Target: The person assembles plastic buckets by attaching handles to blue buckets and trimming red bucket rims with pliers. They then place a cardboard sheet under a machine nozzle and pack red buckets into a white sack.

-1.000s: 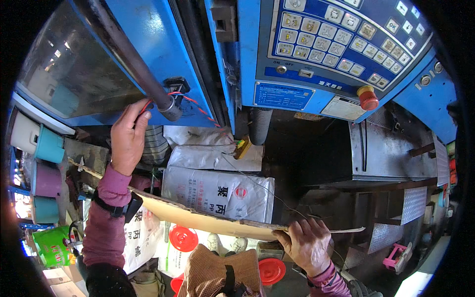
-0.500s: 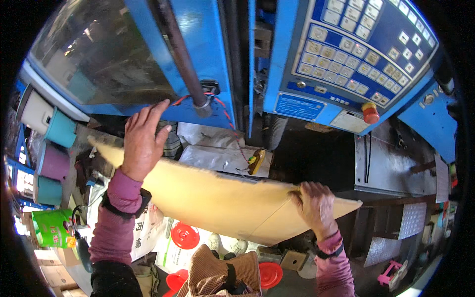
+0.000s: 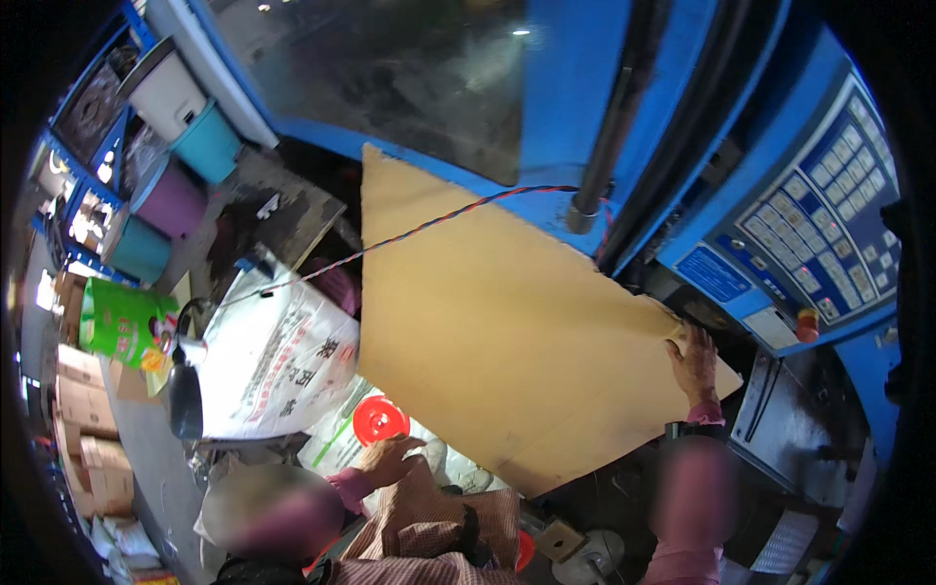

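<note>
A large tan cardboard sheet lies tilted in front of the blue machine, its left corner up against the machine's lower side. At the sheet's right end my right hand is closed over the edge, thumb on the near face. My left hand is off the sheet, low by my lap, with fingers stretched out beside a red round plastic piece; nothing shows in it. A twisted red and blue wire runs from the machine across the sheet's face toward a white printed sack.
The blue machine has a window, a dark vertical rod and a keypad panel with a red knob at right. Teal, purple and white bins line the left. A green bag and cardboard boxes stand at far left.
The view has swung left. My left hand has let go of the sheet and dropped toward my lap. The sheet shows more of its face, and the wire now stretches across it.
</note>
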A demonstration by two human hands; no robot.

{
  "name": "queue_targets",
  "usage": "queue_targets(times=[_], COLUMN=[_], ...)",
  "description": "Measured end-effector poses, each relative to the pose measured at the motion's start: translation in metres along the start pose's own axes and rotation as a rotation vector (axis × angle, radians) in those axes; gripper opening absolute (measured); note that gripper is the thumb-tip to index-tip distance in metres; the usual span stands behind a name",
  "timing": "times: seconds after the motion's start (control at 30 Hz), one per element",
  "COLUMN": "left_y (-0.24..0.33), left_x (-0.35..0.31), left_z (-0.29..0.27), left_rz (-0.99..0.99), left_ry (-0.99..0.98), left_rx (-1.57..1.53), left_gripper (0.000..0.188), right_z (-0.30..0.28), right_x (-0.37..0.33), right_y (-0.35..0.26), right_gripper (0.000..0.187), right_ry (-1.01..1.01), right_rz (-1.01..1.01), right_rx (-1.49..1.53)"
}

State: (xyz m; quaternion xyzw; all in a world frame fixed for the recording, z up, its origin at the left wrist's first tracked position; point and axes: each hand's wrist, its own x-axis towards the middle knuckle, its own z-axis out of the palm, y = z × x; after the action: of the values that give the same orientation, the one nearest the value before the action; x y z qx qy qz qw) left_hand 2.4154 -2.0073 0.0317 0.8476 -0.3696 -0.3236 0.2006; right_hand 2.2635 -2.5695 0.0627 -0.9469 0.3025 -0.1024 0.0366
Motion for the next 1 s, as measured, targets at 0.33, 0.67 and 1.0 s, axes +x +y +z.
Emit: queue_targets(times=[0.33, 0.67, 1.0], left_y=[-0.174, -0.184, -0.206], left_x=[-0.178, -0.184, -0.134], left_z=[0.092, 0.079, 0.049], left_rz=[-0.77, -0.842, -0.718], left_ry=[-0.031, -0.09, -0.224], left_rx=[-0.554, -0.681, -0.592], left_gripper=[0.035, 0.035, 0.038], right_z=[-0.023, 0.07, 0.08], right_x=[-0.121, -0.496, -0.618], right_y=[-0.038, -0.098, -0.208], right_gripper=[0.045, 0.041, 0.036], right_ry=[0.053, -1.239, -0.943], right_rz=[-0.092, 0.256, 0.772], right_rx=[0.074, 0.218, 0.559])
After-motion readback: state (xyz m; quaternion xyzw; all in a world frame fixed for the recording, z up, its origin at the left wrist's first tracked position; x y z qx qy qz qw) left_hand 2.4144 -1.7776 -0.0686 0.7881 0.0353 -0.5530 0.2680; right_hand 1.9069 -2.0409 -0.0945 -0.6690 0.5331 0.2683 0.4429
